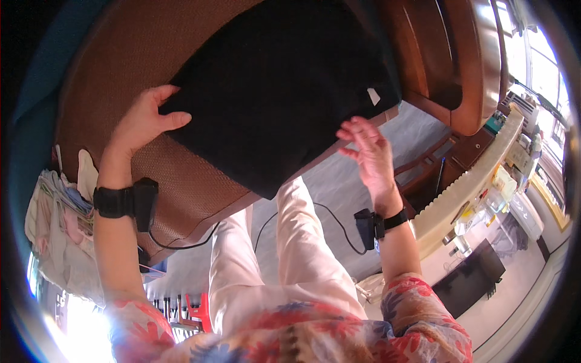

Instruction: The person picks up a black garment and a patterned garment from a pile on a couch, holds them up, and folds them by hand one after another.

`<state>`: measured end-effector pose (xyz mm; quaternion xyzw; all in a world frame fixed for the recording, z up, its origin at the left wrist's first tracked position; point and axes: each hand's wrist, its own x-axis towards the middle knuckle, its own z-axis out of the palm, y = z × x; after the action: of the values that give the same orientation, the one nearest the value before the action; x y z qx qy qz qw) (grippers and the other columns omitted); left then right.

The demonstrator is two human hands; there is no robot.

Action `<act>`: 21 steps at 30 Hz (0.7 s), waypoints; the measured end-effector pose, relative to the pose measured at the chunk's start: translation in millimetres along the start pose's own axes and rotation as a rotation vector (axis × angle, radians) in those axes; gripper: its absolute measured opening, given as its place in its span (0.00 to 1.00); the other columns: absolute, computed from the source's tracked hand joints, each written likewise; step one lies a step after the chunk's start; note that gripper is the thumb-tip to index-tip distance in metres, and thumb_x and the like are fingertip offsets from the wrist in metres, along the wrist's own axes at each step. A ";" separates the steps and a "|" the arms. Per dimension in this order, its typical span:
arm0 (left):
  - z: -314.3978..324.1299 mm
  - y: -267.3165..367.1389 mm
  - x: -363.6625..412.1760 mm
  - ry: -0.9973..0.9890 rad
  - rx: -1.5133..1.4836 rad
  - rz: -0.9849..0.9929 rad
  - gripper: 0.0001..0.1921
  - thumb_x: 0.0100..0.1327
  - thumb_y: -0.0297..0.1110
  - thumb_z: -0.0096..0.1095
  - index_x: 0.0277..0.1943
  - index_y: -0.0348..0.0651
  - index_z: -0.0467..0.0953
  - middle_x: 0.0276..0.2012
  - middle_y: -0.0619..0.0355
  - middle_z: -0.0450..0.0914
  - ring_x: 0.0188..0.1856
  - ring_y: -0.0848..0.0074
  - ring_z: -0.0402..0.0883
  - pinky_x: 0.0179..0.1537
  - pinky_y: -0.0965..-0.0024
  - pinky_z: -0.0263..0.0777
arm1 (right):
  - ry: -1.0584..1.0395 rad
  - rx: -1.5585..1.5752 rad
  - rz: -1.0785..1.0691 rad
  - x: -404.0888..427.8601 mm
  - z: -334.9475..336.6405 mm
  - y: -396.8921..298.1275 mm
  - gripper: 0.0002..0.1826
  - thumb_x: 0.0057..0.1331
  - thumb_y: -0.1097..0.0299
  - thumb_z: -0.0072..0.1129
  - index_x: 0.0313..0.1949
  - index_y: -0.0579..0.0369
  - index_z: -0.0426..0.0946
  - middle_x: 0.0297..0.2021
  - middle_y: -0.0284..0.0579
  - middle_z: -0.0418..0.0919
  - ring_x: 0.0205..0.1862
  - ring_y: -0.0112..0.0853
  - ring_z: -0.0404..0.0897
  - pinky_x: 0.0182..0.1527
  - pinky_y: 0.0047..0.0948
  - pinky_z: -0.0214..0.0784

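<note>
A large piece of black cloth (281, 90), possibly a folded garment, lies spread on a brown woven mat (195, 181). A small white tag (373, 96) shows near its right edge. At the cloth's left edge is my left hand (152, 113), thumb and fingers apart, with the fingertips over the black fabric. Whether they press on it is hard to tell. My right hand (367, 147) hovers by the lower right edge, palm partly turned up and fingers spread, with nothing in it. Each wrist bears a black strap with a small box.
To the right stands a wooden headboard or chair back (445, 68). Beyond it is a table with a scalloped pale cover (472, 168), crowded with items. Clothes (63, 213) are piled at the left. A black cable (181, 247) loops near my legs above the grey floor (327, 181).
</note>
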<state>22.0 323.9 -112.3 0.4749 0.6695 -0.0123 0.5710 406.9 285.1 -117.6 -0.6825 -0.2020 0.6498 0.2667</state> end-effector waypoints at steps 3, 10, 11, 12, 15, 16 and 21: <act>-0.8 -17.9 3.9 0.064 0.077 -0.011 0.39 0.46 0.46 0.70 0.58 0.34 0.63 0.57 0.44 0.66 0.59 0.62 0.65 0.58 0.63 0.59 | -0.138 -0.086 0.183 -16.0 36.4 30.1 0.22 0.57 0.56 0.62 0.46 0.56 0.70 0.35 0.39 0.78 0.35 0.28 0.78 0.32 0.26 0.71; 2.3 -23.1 -3.9 -0.017 0.056 -0.031 0.38 0.47 0.43 0.70 0.58 0.32 0.62 0.55 0.43 0.68 0.57 0.61 0.67 0.58 0.63 0.60 | -0.191 -0.066 0.174 -32.0 70.4 78.3 0.13 0.58 0.57 0.60 0.28 0.54 0.76 0.24 0.40 0.77 0.21 0.25 0.75 0.23 0.21 0.66; 3.7 -29.0 -6.7 -0.016 0.058 -0.032 0.38 0.47 0.43 0.70 0.58 0.32 0.62 0.55 0.43 0.68 0.57 0.61 0.67 0.58 0.63 0.60 | -0.192 -0.064 0.173 -34.3 67.9 80.4 0.13 0.58 0.57 0.60 0.28 0.54 0.76 0.24 0.40 0.77 0.21 0.25 0.75 0.23 0.21 0.66; 6.8 -34.8 -11.9 0.014 0.072 -0.029 0.38 0.47 0.42 0.69 0.58 0.31 0.62 0.55 0.43 0.68 0.58 0.61 0.67 0.58 0.64 0.60 | -0.243 -0.139 0.203 -35.8 60.0 82.0 0.13 0.59 0.57 0.59 0.30 0.55 0.76 0.24 0.40 0.77 0.23 0.26 0.77 0.24 0.20 0.67; 15.5 -42.2 -29.8 0.086 0.083 -0.032 0.35 0.50 0.40 0.68 0.58 0.31 0.62 0.55 0.43 0.68 0.58 0.61 0.67 0.57 0.64 0.60 | -0.318 -0.208 0.171 -36.2 44.0 62.2 0.14 0.61 0.57 0.56 0.36 0.56 0.75 0.26 0.41 0.78 0.27 0.27 0.80 0.26 0.21 0.69; 17.7 -50.2 -32.4 0.076 0.042 -0.036 0.35 0.50 0.40 0.67 0.58 0.31 0.62 0.55 0.43 0.68 0.58 0.61 0.67 0.58 0.64 0.60 | -0.344 -0.207 0.109 -35.7 42.7 47.0 0.15 0.62 0.58 0.54 0.40 0.56 0.74 0.28 0.42 0.78 0.29 0.28 0.80 0.27 0.22 0.71; 25.3 -63.0 -46.4 0.199 -0.004 -0.032 0.33 0.50 0.40 0.67 0.55 0.28 0.66 0.52 0.41 0.71 0.55 0.60 0.70 0.56 0.65 0.62 | -0.558 0.082 -0.041 16.6 68.2 -19.9 0.26 0.66 0.60 0.48 0.60 0.55 0.55 0.48 0.50 0.71 0.40 0.38 0.79 0.33 0.27 0.74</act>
<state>-4.7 246.4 -118.2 0.4619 0.7304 0.0274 0.5025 341.8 317.8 -118.9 -0.4616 -0.2550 0.8148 0.2409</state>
